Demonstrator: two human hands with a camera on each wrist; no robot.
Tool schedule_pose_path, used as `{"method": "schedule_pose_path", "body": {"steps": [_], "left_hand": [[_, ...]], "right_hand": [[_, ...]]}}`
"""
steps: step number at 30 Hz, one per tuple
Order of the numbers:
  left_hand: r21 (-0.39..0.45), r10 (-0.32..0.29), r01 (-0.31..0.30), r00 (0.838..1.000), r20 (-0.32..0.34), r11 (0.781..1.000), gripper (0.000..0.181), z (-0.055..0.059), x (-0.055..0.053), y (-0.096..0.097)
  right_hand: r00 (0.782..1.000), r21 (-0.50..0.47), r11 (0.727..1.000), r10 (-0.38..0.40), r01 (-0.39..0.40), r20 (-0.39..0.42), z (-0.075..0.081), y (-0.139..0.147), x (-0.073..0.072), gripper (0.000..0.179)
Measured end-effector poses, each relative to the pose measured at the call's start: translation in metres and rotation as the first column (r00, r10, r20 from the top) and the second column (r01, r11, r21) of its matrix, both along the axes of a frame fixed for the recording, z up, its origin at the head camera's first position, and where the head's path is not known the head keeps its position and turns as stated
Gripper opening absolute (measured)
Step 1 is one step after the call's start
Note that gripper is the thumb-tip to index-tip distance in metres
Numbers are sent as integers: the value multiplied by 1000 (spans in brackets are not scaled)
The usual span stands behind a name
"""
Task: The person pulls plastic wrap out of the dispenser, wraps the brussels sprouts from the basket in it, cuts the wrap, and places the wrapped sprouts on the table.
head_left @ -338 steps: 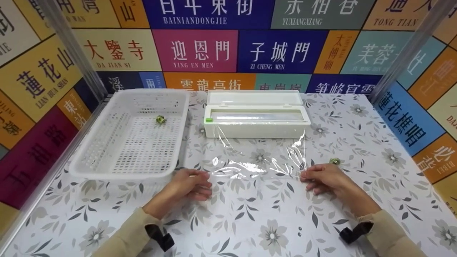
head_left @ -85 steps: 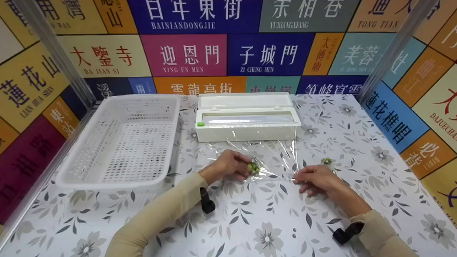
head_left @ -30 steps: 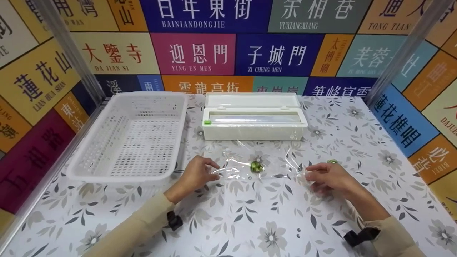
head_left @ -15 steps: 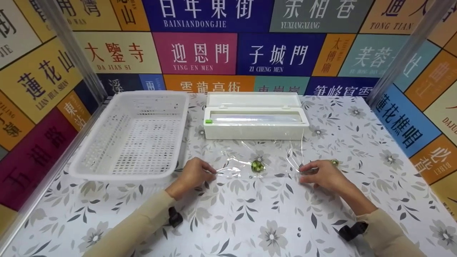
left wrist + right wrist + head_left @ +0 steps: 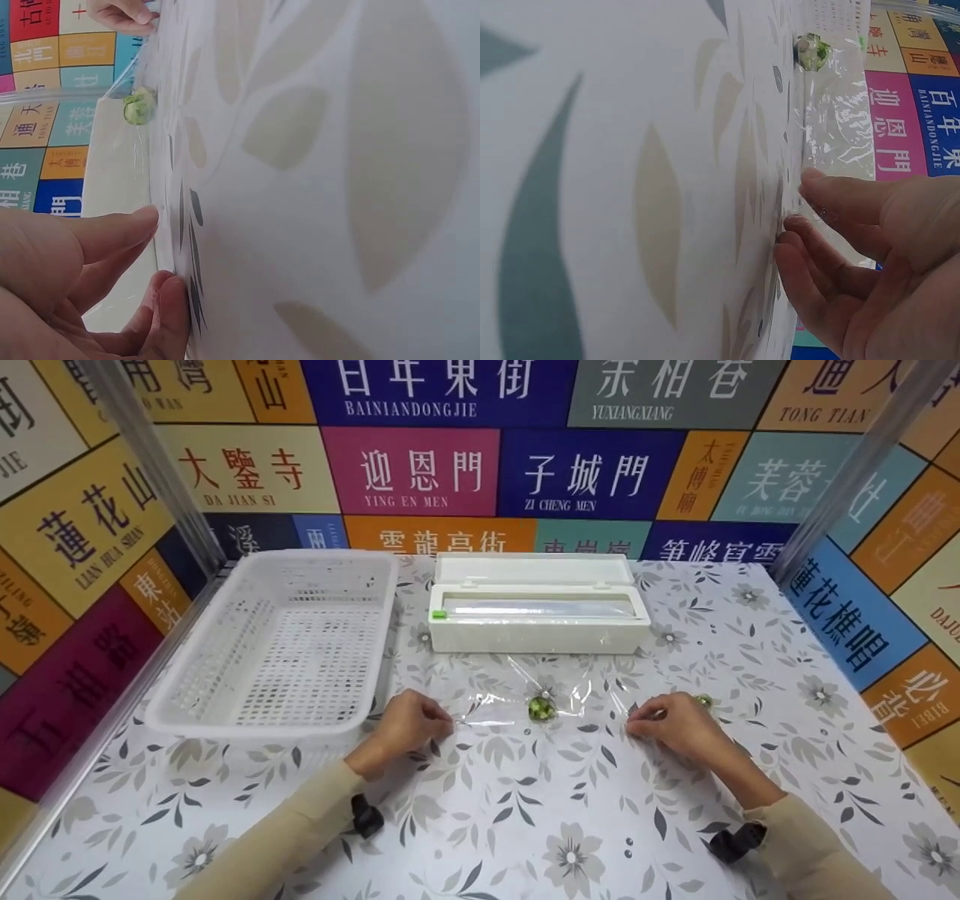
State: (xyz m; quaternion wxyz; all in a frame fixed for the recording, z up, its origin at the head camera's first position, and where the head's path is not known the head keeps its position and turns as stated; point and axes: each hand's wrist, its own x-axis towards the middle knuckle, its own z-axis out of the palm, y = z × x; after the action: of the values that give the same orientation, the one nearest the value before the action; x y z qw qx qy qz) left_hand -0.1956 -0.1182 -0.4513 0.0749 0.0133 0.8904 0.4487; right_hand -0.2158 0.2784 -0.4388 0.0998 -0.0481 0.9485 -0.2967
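A sheet of clear plastic wrap [image 5: 491, 711] runs from the white wrap dispenser [image 5: 540, 640] toward me over the table. On it lies a small green vegetable [image 5: 540, 708], round and leafy like a Brussels sprout. My left hand [image 5: 411, 726] pinches the near left corner of the wrap between thumb and index finger. At the near right corner my right hand [image 5: 679, 726] pinches the wrap the same way; its other fingers [image 5: 802, 281] curl loosely by the tabletop. Partly hidden behind this hand sits a second green vegetable [image 5: 703, 700].
A white perforated basket [image 5: 161, 716] stands at the left with nothing in it. The dispenser's lid [image 5: 534, 568] is up, and a green cutter slide [image 5: 439, 615] sits at its left end. Patterned panels [image 5: 420, 470] wall the table at the back and sides.
The green vegetable has gone from the basket to the middle of the wrap, carried by my left hand. That hand has since returned to the left corner; the right has regripped its corner.
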Motion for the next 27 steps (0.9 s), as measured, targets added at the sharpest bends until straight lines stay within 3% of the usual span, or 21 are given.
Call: {"method": "schedule_pose_path", "body": {"steps": [9, 16, 27], "left_hand": [[30, 50, -51, 998, 31, 998, 5, 0, -1, -2], [-17, 79, -79, 997, -8, 997, 4, 1, -3, 1], [-37, 144, -141, 987, 75, 989, 8, 2, -9, 5]], "right_hand": [[1000, -42, 999, -27, 28, 12, 1, -1, -1, 21], [999, -60, 998, -30, 29, -17, 4, -2, -3, 19], [998, -47, 997, -60, 61, 15, 3, -5, -9, 24]]}}
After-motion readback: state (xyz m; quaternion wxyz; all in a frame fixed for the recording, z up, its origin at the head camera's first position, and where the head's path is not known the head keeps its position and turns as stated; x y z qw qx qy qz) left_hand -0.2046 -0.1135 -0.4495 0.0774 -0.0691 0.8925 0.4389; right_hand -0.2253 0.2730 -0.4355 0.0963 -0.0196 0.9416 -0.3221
